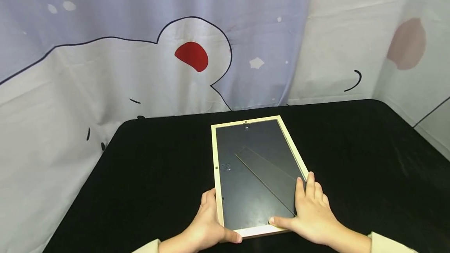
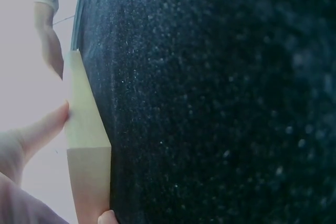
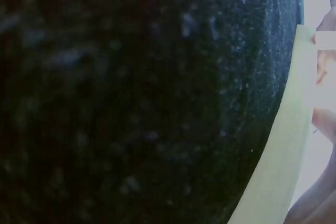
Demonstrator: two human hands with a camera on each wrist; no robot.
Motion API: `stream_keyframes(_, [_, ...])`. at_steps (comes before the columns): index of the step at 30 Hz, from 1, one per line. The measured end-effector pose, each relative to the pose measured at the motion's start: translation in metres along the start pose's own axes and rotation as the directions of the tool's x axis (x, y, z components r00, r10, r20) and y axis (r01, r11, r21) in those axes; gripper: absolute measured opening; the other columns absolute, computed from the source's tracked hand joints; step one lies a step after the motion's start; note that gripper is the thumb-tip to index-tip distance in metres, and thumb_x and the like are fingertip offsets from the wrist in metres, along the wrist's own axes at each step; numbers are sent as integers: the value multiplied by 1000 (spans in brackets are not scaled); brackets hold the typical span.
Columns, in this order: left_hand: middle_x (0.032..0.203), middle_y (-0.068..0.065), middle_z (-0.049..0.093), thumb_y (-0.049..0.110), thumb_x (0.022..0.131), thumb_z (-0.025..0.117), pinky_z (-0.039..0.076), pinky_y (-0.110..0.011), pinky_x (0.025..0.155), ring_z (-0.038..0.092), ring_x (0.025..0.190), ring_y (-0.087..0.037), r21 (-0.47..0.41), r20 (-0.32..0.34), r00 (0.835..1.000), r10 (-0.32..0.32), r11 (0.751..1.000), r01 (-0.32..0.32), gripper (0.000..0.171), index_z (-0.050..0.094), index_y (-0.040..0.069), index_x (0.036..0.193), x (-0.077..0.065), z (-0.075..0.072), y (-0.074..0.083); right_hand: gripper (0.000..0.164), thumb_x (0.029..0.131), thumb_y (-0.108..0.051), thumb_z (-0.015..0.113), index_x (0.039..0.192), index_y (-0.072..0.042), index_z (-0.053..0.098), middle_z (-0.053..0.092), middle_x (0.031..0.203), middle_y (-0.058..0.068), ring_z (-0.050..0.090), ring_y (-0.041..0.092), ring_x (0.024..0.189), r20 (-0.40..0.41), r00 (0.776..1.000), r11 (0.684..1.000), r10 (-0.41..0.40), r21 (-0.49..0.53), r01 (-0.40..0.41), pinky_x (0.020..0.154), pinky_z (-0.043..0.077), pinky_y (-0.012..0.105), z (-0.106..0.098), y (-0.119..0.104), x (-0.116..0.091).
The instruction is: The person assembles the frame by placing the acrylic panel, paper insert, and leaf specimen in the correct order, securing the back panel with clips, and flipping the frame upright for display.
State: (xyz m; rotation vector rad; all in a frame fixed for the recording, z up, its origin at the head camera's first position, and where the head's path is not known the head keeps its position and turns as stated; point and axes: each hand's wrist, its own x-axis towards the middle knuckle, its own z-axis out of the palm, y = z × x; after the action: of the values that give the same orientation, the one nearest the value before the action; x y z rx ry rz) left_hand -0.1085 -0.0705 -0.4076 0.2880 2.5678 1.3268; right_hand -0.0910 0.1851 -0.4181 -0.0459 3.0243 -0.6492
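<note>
A picture frame (image 1: 213,143) with a pale wooden border lies back side up on the black tabletop. Its dark backing board (image 1: 246,190) carries a folded easel stand (image 1: 267,171) set at a slant. At the near left corner my left hand (image 1: 207,221) grips the frame, fingers along the left side and thumb on the near edge. My right hand (image 1: 314,214) rests on the near right part, its fingers straight over the right edge and the stand, its thumb by the near border. In the left wrist view the frame's wooden side (image 2: 84,108) shows between thumb and a fingertip.
Black cloth covers the table (image 1: 158,167) around the frame. Behind the table hangs a printed curtain (image 1: 105,77) in pale blue and white. Small metal clips (image 1: 226,167) sit along the backing's edge.
</note>
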Motion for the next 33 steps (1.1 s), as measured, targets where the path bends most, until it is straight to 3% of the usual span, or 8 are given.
stream_keyframes(7, [135,-16,34,15,41,96,41,-45,97,44,115,-29,18,41,998,49,999,-50,119,31,-1,140,1,0,0,141,54,-75,75,140,22,22,5,143,49,17,63,129,26,999,998,30,56,-31,96,23,72,-6,0,-2])
stream_keyframes(16, [141,-21,31,21,43,97,33,-55,103,35,128,-37,63,88,996,24,998,-30,126,25,-10,143,-1,-16,-4,135,62,-70,76,142,22,18,3,143,50,17,66,129,101,992,991,78,96,-88,96,26,73,-12,-13,-6])
stream_keyframes(21, [138,-18,36,19,39,97,34,-54,101,34,126,-36,90,77,996,44,995,-51,126,29,-5,143,-5,-20,-10,132,66,-67,75,144,20,14,-2,145,47,12,64,132,154,984,983,90,145,-112,96,27,73,-9,-17,-12])
stream_keyframes(28, [135,-17,38,19,36,97,36,-51,100,36,123,-35,114,58,996,65,991,-71,123,34,-3,140,-9,-21,-15,125,71,-61,76,145,19,13,-4,146,46,8,64,133,178,982,979,63,178,-95,98,24,73,-4,-16,-16])
stream_keyframes(33, [133,-18,39,19,38,97,38,-49,98,40,120,-33,100,83,996,31,994,-39,120,36,-5,139,-5,-25,-15,118,76,-54,75,146,17,11,0,148,42,10,59,135,187,982,967,15,247,-62,98,29,69,-10,-5,-13])
